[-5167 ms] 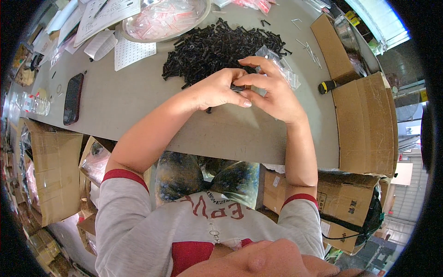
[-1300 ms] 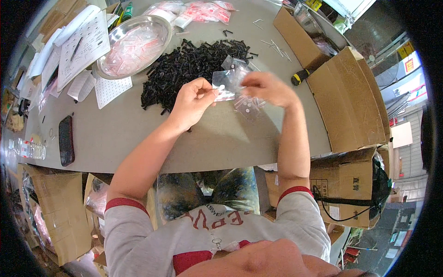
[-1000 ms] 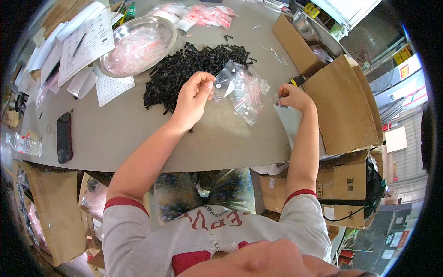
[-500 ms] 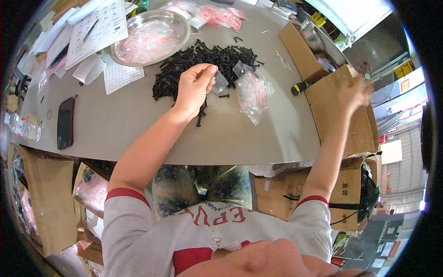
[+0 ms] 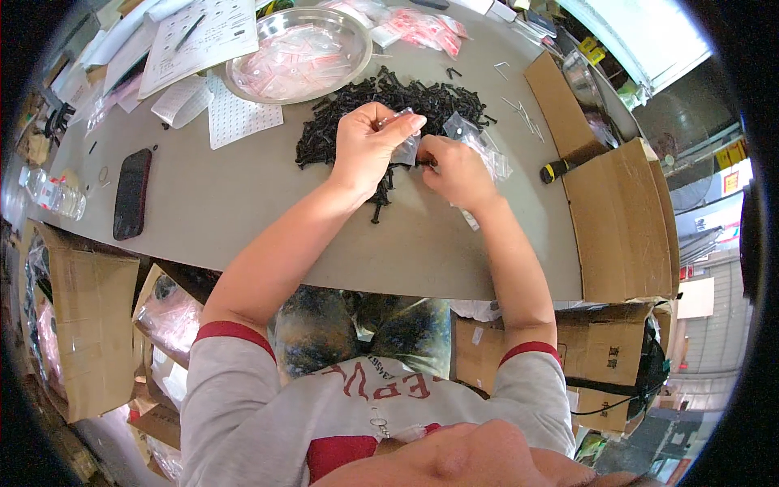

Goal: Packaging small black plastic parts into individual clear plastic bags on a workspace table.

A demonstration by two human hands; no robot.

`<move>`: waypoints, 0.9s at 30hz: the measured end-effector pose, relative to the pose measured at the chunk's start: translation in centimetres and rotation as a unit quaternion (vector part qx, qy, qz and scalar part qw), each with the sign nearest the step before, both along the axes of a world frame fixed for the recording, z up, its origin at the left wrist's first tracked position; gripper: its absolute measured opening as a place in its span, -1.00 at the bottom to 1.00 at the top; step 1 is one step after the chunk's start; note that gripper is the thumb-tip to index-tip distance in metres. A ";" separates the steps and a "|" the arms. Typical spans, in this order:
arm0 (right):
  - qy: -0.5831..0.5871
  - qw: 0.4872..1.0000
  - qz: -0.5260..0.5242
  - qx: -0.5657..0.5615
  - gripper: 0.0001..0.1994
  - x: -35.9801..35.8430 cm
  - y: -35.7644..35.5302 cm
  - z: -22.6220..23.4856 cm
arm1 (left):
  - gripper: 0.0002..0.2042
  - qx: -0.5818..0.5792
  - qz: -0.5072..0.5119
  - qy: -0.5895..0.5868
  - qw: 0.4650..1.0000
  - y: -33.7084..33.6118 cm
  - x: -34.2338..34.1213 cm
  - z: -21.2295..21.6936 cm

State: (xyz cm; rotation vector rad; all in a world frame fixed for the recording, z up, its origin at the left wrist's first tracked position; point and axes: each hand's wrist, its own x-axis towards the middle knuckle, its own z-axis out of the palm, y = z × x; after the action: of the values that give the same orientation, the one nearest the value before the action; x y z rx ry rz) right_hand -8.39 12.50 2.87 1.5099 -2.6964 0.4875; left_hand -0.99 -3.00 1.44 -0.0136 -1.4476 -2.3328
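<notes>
My left hand is closed, pinching a small clear plastic bag over the front of a heap of black screws. Just right of the bag, my right hand has its fingers curled together near the screws; whatever is between the fingertips is too small to make out. Behind and under that hand lies a stack of clear zip bags, partly hidden. A few screws trail from the heap toward me.
A round metal bowl of clear bags stands at the back, with papers to its left. A phone and bottle lie left. Right are open cardboard boxes, hex keys and a yellow-black tape measure.
My right hand has come from above the cardboard box on the right to beside the bag at the screws. My left hand still holds the bag. The whole view has shifted slightly.
</notes>
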 end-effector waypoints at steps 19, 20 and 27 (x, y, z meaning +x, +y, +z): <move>-0.316 0.899 0.020 -0.303 -0.85 -0.8 3.2 1.7 | -0.76 -0.300 -0.115 -0.078 0.944 1.6 0.3 -1.2; -0.322 0.913 0.056 -0.244 -0.82 -0.5 3.3 2.1 | -0.77 -0.278 -0.135 -0.078 0.948 1.6 0.4 -1.3; -0.357 0.870 0.066 -0.334 -0.80 0.1 2.2 1.6 | -0.82 -0.232 -0.206 -0.050 0.949 1.7 0.3 -1.5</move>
State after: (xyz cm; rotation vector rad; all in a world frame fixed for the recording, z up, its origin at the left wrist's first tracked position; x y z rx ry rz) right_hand -8.27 14.70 4.48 1.4612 -2.3278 2.0769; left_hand -0.66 -1.33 -0.05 -0.3639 -2.1944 -2.2531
